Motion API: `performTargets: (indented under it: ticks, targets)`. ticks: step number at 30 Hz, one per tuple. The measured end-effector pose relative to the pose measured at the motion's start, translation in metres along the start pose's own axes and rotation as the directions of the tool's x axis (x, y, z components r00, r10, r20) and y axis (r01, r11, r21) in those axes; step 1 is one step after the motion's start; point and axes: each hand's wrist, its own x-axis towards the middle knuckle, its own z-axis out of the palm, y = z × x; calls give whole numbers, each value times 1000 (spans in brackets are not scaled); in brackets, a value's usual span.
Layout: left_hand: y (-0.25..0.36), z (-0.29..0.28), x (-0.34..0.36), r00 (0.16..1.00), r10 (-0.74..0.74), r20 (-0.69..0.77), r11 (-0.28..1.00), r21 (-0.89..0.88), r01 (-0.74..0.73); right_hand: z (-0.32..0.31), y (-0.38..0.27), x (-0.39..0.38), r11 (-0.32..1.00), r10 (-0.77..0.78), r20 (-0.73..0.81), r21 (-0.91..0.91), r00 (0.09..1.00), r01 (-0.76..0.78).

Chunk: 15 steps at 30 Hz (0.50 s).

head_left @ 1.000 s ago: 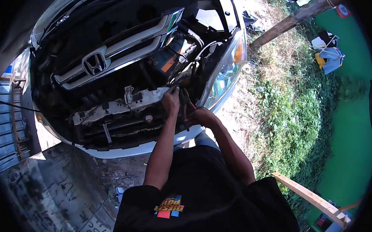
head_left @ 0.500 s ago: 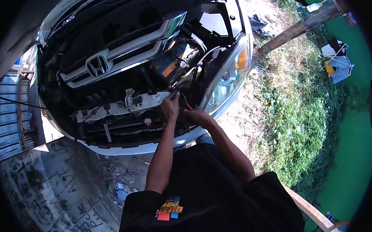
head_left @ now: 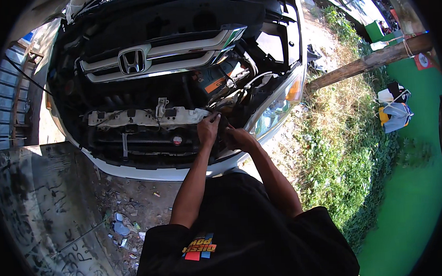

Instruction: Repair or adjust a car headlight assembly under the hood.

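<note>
A white car (head_left: 148, 171) stands with its hood up and its front bumper off. Its grille (head_left: 163, 56) sits over a white crossbar (head_left: 131, 117). My left hand (head_left: 208, 130) is at the right end of that crossbar, fingers curled on a small dark part (head_left: 224, 129) in the engine bay. My right hand (head_left: 239, 138) presses against the same part from the right, just left of the headlight (head_left: 274, 111). What the part is stays hidden by my fingers. An orange-topped battery (head_left: 213, 81) sits just behind my hands.
A scribbled grey slab (head_left: 41, 205) lies at lower left, with litter (head_left: 121, 226) on the dirt beside it. Grass and weeds (head_left: 340, 147) run along the right, then a green surface (head_left: 416, 198). A wooden pole (head_left: 370, 62) leans at upper right near hanging cloth (head_left: 395, 113).
Both hands stay at the same spot beside the headlight. The view has shifted, so the car now fills more of the picture.
</note>
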Motion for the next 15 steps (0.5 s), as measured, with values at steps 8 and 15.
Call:
performTargets:
  ticks: [8,15]
  targets:
    - [2,-4,-4,996,-42,75,999,38,39,-5,6,13,879,78,89,465,993,-110]
    - [-29,28,-63,943,180,281,783,539,-310,-16,-25,6,874,167,142,436,976,-213]
